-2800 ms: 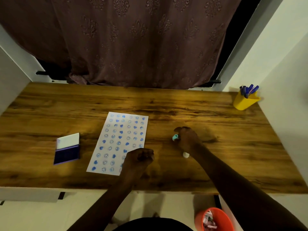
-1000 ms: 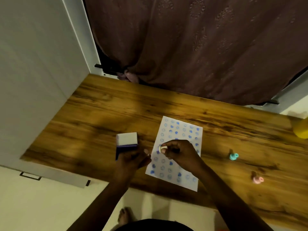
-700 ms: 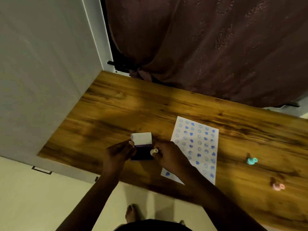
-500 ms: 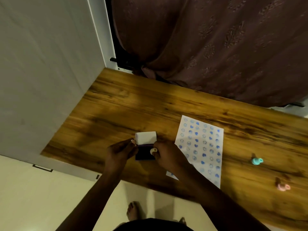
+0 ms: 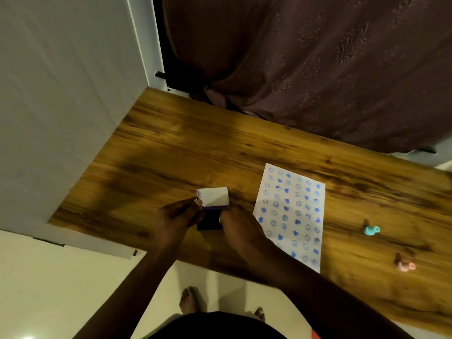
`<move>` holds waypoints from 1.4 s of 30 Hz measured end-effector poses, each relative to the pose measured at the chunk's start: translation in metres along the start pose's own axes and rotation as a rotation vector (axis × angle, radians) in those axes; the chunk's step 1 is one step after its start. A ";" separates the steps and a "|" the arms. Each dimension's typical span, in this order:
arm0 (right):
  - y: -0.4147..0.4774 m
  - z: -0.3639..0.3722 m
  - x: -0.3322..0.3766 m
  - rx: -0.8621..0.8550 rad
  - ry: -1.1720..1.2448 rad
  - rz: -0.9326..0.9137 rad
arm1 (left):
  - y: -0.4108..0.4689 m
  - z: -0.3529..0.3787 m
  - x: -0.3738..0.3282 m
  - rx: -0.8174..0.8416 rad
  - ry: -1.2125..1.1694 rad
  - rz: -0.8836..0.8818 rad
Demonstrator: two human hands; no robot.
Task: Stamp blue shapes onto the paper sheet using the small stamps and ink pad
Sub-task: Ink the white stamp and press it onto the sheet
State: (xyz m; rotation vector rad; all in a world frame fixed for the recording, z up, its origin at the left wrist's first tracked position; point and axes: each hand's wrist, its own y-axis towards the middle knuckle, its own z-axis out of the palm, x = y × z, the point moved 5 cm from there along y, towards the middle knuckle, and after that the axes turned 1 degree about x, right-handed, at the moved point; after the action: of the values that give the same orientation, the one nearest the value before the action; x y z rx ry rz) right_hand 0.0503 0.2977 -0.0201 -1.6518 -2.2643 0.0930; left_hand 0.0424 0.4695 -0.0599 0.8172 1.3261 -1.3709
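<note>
Head view: the ink pad (image 5: pixel 210 218) lies on the wooden table (image 5: pixel 171 148), near its front edge and left of the paper sheet (image 5: pixel 291 216). Its white lid (image 5: pixel 213 196) is open and stands up at the far side, and the dark blue pad faces up. The paper sheet has its long axis running away from the person, a little tilted to the right at the near end. It carries rows of blue hearts and smiley faces.

The left hand (image 5: pixel 177 216) holds the left side of the ink pad, its fingers together against the case. The right hand (image 5: pixel 239 231) has its fingers closed on a small white stamp (image 5: pixel 220 219), which points down onto the pad.

2 more stamps lie well apart on the right: a teal stamp (image 5: pixel 371 230) and a pink stamp (image 5: pixel 404 265), both on their sides.
</note>
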 end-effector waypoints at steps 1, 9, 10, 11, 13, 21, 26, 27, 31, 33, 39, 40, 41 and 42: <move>0.000 0.000 0.002 -0.005 -0.010 -0.009 | 0.000 0.000 0.000 0.005 -0.002 0.004; 0.012 0.007 -0.004 0.128 0.041 0.102 | -0.010 0.009 -0.011 0.025 -0.022 -0.047; 0.012 0.011 -0.008 0.158 0.057 0.135 | -0.011 0.011 -0.014 0.033 -0.020 -0.050; 0.012 0.012 -0.011 0.147 0.077 0.143 | -0.012 0.013 -0.014 0.043 -0.013 -0.048; 0.010 0.010 -0.015 0.067 0.137 0.143 | -0.014 0.016 -0.017 0.047 0.010 -0.045; -0.032 -0.016 -0.079 -0.079 1.128 0.414 | -0.026 0.047 -0.009 0.091 -0.048 -0.111; -0.099 -0.015 -0.139 -0.216 1.620 0.584 | -0.038 0.088 -0.002 0.160 -0.056 -0.150; -0.114 -0.014 -0.150 -0.263 1.591 0.628 | -0.040 0.097 0.000 0.177 -0.052 -0.152; -0.162 -0.003 -0.178 -0.338 1.348 0.720 | -0.053 0.128 0.014 0.277 -0.012 -0.185; -0.179 0.000 -0.187 -0.347 1.081 0.761 | -0.057 0.139 0.022 0.290 0.019 -0.229; -0.195 0.010 -0.182 -0.233 0.518 0.693 | -0.063 0.162 0.031 0.295 0.023 -0.302; -0.195 0.012 -0.180 -0.225 0.495 0.680 | -0.064 0.165 0.032 0.300 0.017 -0.299; -0.194 0.014 -0.179 -0.217 0.464 0.662 | -0.064 0.167 0.032 0.307 0.011 -0.301; -0.193 0.015 -0.178 -0.204 0.432 0.644 | -0.065 0.168 0.031 0.313 0.009 -0.299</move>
State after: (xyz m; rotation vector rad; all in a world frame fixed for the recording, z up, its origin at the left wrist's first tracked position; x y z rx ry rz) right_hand -0.0828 0.0708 -0.0276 -2.1942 -1.4099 -0.3221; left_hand 0.0019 0.2915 -0.0436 0.8550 1.2955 -1.8462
